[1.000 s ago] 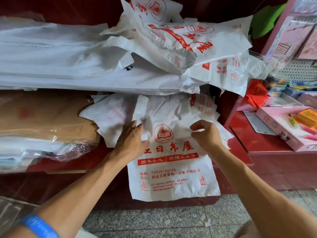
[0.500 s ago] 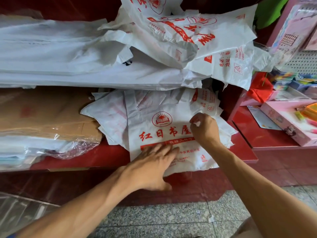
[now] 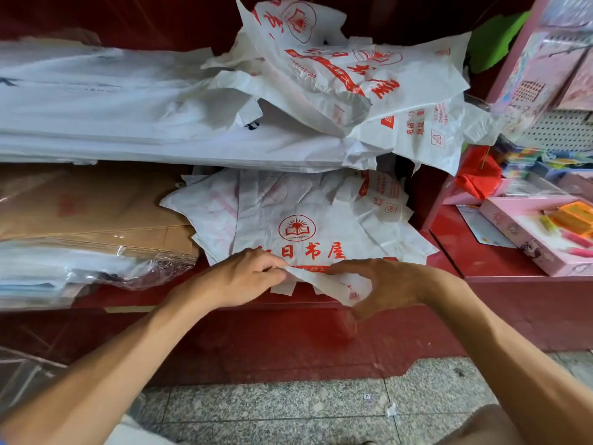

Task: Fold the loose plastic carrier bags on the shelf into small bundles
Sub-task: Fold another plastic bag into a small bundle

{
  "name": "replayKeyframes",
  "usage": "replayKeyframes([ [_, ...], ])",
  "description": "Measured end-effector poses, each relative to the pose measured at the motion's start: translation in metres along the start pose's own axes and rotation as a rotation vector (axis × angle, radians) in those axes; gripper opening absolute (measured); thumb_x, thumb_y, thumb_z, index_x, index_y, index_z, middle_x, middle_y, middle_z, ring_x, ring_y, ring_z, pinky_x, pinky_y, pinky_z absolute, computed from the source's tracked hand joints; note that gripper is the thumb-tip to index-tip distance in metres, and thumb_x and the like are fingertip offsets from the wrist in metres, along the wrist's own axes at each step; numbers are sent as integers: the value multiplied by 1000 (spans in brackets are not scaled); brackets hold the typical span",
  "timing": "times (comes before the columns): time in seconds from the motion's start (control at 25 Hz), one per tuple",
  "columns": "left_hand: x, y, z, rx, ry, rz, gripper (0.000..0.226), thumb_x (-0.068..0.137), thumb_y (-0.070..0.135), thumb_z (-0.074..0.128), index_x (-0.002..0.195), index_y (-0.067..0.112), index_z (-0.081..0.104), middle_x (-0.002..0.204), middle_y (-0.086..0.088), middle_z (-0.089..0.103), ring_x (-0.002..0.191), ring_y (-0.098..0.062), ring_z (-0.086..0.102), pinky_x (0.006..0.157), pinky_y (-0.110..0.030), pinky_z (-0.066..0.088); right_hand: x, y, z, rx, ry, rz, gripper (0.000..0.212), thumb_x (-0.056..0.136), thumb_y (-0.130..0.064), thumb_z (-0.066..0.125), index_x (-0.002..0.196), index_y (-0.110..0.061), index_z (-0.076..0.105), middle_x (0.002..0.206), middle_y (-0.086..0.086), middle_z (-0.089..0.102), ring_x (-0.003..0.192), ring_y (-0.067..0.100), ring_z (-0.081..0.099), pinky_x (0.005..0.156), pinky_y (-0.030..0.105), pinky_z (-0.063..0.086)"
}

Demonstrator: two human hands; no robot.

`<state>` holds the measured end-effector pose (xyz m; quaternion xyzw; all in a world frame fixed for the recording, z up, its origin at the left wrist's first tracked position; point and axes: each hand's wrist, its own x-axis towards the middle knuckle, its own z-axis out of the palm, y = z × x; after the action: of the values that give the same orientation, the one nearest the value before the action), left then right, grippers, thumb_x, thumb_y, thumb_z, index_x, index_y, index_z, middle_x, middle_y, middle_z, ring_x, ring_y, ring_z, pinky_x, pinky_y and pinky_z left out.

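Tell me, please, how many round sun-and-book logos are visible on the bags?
3. One logo is on the bag being folded on the lower shelf; one is on the topmost bag of the upper pile; one lies just right of it. Others may be hidden in folds.

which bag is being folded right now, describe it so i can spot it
Find the lower red shelf, below the big heap of white bags. The bag lies on top of the flat pile there, its near edge pinched by the left hand and right hand. Unlike its neighbours, it shows a round red sun-and-book logo face up.
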<state>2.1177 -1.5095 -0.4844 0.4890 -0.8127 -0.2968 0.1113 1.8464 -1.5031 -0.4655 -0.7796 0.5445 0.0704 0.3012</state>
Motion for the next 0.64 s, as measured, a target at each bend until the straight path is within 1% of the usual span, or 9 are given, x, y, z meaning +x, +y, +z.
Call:
replayKeyframes([
  [0.04, -1, -3, -3, -21, 38, -6, 40, 94, 44, 45, 84, 9, 62, 72, -9, 57, 66, -16, 50, 66, -38, 42, -2, -1, -2, -17, -7, 16, 77, 59, -55, 69, 131, -57, 41, 133, -25, 46, 118, 7, 49, 102, 34, 42],
  [0.08, -2, -6, -6, -44, 68, -23, 46, 94, 49, 46, 74, 7, 53, 65, -6, 45, 61, -14, 40, 61, -36, 35, -2, -1, -4, -23, 40, 0, 56, 68, -45, 69, 121, -49, 53, 122, -21, 55, 107, 9, 55, 92, 30, 46],
  [0.16, -3, -16, -11, -84, 94, -103, 45, 93, 50, 54, 68, 12, 51, 65, 6, 43, 62, -9, 41, 62, -31, 33, 2, 2, -7, 52, 202, -13, 6, 84, -26, 65, 84, -32, 63, 80, -13, 61, 74, 11, 57, 65, 24, 42],
  [0.2, -3, -22, -14, -115, 102, -145, 35, 89, 48, 62, 71, 17, 60, 70, 9, 52, 67, -7, 49, 67, -30, 39, 6, 7, -8, 115, 252, 12, 17, 87, -23, 64, 71, -26, 61, 64, -11, 55, 63, 11, 52, 58, 24, 37],
  [0.28, -6, -30, -18, -209, 110, -219, 15, 78, 38, 75, 81, 24, 70, 84, 4, 70, 84, -13, 66, 83, -36, 51, 10, 20, -10, 227, 282, 123, 26, 90, -24, 65, 65, -20, 60, 52, -10, 51, 53, 9, 47, 54, 24, 34],
  [0.32, -6, -33, -17, -253, 124, -245, 17, 74, 35, 77, 86, 23, 73, 89, 0, 74, 90, -20, 69, 88, -41, 52, 10, 26, -11, 270, 294, 174, 25, 89, -25, 67, 66, -17, 62, 50, -10, 51, 51, 9, 46, 53, 24, 34],
  [0.4, -4, -35, -11, -323, 150, -308, 17, 79, 28, 77, 95, 22, 75, 91, 1, 77, 90, -18, 72, 93, -39, 54, 12, 37, -11, 339, 314, 252, 24, 87, -25, 70, 67, -13, 62, 46, -11, 49, 48, 10, 43, 51, 24, 33],
  [0.48, 0, -33, -3, -339, 147, -349, 12, 87, 23, 72, 98, 19, 74, 86, 3, 76, 85, -13, 71, 90, -32, 54, 14, 44, -10, 337, 352, 303, 28, 87, -24, 70, 64, -11, 58, 50, -5, 49, 50, 13, 43, 52, 25, 33],
  [0.64, 10, -32, 6, -176, 218, -434, 20, 86, 27, 69, 90, 8, 72, 77, -5, 72, 67, -16, 59, 62, -27, 41, 14, 48, -6, 316, 416, 319, 35, 93, -21, 62, 59, -12, 58, 55, 0, 47, 48, 13, 41, 48, 23, 32],
])
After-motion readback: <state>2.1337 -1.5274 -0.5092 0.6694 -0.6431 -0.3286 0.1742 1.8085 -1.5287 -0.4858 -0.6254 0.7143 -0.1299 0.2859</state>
